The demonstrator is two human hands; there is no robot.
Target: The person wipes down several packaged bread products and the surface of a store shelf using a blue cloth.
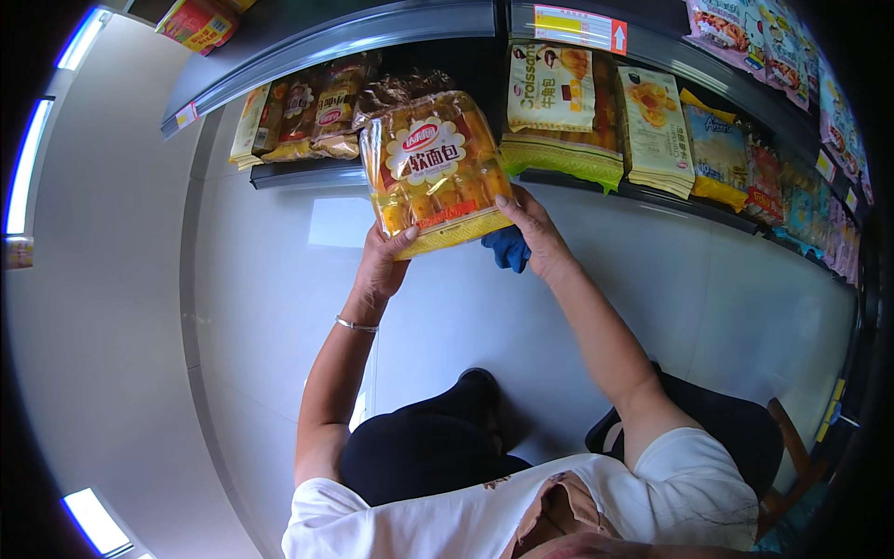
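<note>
Between both hands I hold a clear plastic bag of soft bread rolls [436, 164], tilted in front of the shelf, its gathered brown top pointing away from me. My left hand [383, 258] grips the lower left corner, thumb on the front face. At the lower right corner is my right hand [534, 227], thumb also on the front. A crumpled dark blue cloth [508, 249] hangs under the right palm, by the bag's yellow bottom edge. Behind the bag, part of the lower shelf is hidden.
Bagged breads [335, 115] stand on the shelf at left. To the right are croissant packs [552, 87], a pale pack [656, 126] and a blue-yellow pack [716, 150]. An upper shelf edge [349, 42] with price tags overhangs them. A dark seat [719, 426] stands at lower right.
</note>
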